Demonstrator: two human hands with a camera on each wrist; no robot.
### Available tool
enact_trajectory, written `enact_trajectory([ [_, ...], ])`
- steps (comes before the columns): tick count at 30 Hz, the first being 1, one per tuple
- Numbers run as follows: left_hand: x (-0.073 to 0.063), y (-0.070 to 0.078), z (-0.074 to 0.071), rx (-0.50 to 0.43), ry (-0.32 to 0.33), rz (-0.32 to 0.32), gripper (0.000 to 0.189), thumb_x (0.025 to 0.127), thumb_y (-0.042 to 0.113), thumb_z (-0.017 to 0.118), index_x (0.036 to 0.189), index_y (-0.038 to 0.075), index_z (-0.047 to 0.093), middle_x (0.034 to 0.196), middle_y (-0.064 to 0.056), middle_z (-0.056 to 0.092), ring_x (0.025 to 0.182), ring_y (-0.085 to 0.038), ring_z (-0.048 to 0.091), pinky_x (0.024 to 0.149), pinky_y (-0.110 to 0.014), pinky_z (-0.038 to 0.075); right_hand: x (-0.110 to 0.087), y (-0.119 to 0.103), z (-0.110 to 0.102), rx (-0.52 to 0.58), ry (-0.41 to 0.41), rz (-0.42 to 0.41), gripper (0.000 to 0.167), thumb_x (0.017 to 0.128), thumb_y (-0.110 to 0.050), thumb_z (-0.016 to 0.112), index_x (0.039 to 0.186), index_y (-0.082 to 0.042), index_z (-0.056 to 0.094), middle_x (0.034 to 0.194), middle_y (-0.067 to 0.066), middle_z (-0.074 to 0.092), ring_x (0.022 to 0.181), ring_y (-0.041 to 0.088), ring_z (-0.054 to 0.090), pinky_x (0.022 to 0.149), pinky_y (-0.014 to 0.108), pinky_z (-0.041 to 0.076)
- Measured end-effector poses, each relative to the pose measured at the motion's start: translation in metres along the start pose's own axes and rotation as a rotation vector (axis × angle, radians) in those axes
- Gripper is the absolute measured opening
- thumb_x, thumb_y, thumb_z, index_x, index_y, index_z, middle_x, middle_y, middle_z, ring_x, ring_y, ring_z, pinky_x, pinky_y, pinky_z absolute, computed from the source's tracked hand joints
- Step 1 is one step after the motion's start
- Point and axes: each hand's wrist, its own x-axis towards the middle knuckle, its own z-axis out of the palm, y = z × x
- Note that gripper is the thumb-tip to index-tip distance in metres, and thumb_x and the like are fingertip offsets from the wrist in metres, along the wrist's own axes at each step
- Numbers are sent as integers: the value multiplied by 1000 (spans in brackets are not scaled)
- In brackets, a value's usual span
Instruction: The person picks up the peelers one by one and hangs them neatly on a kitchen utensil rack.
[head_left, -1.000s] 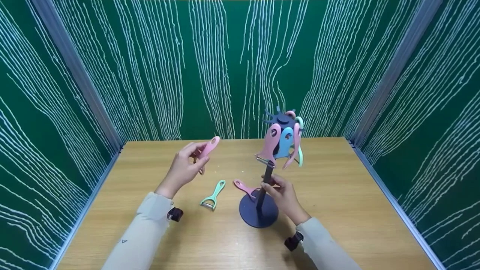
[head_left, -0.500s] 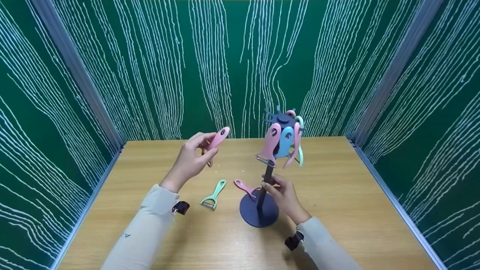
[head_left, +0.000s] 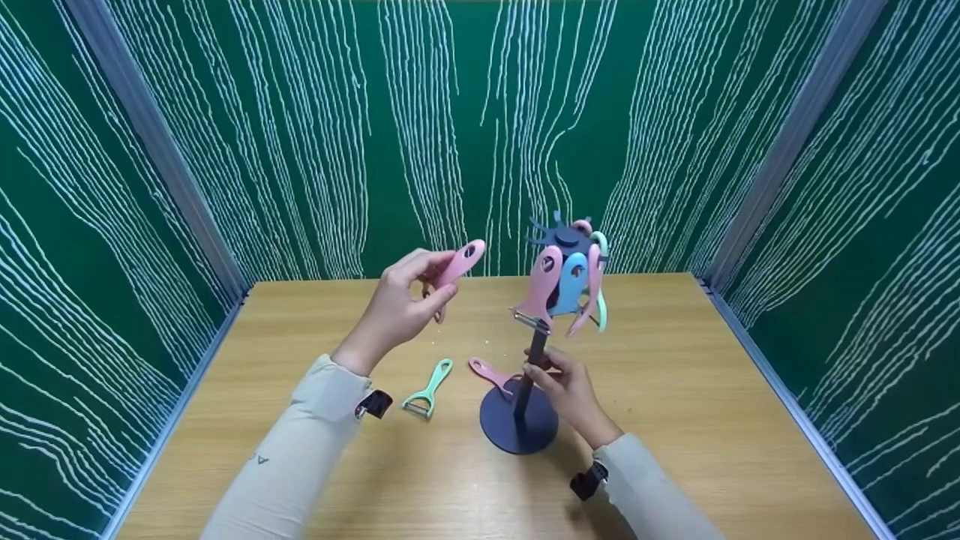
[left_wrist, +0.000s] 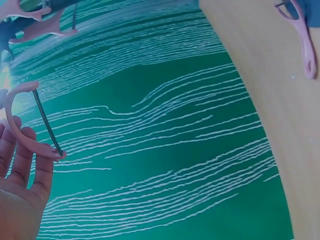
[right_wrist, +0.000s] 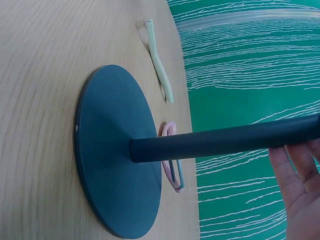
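Note:
In the head view my left hand (head_left: pixel 397 307) pinches a pink Y-shaped peeler (head_left: pixel 454 267) by its handle, raised above the table with the holed end up and toward the stand. Its curved head and metal blade (left_wrist: pixel 47 122) show in the left wrist view. My right hand (head_left: pixel 574 397) grips the post (right_wrist: pixel 225 142) of a dark round-based stand (head_left: pixel 517 433). On the stand's hooked top hang several peelers, among them a pink one (head_left: pixel 540 292), a blue one (head_left: pixel 573 283) and a green one (head_left: pixel 602 311). Bare hooks (head_left: pixel 537 232) point left and back.
A green peeler (head_left: pixel 430 388) lies on the wooden table (head_left: pixel 645 360), left of the stand. Another pink peeler (head_left: pixel 489 371) lies behind the base, partly hidden by the post. Green walls (head_left: pixel 495 150) with white wavy lines enclose the table's back and sides.
My left hand has moved right and up with the pink peeler, bringing it nearer the stand's top. My right hand and the stand stay in place.

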Motion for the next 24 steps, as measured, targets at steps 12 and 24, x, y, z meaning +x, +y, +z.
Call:
enact_trajectory([
  [12,13,19,5,-27,-16,61,41,102,7,76,141,1,68,120,-14,72,105,-23,67,93,-34,62,1,0,-1,-10,-1,38,25,104,-2,71,128,-2,77,111,17,77,100,24,75,90,28,65],
  [24,24,32,16,-84,-15,97,41,101,7,77,141,0,69,117,-15,72,102,-22,66,87,-23,59,1,1,3,47,36,-69,21,99,8,71,120,8,75,99,20,75,90,7,72,82,20,63],
])
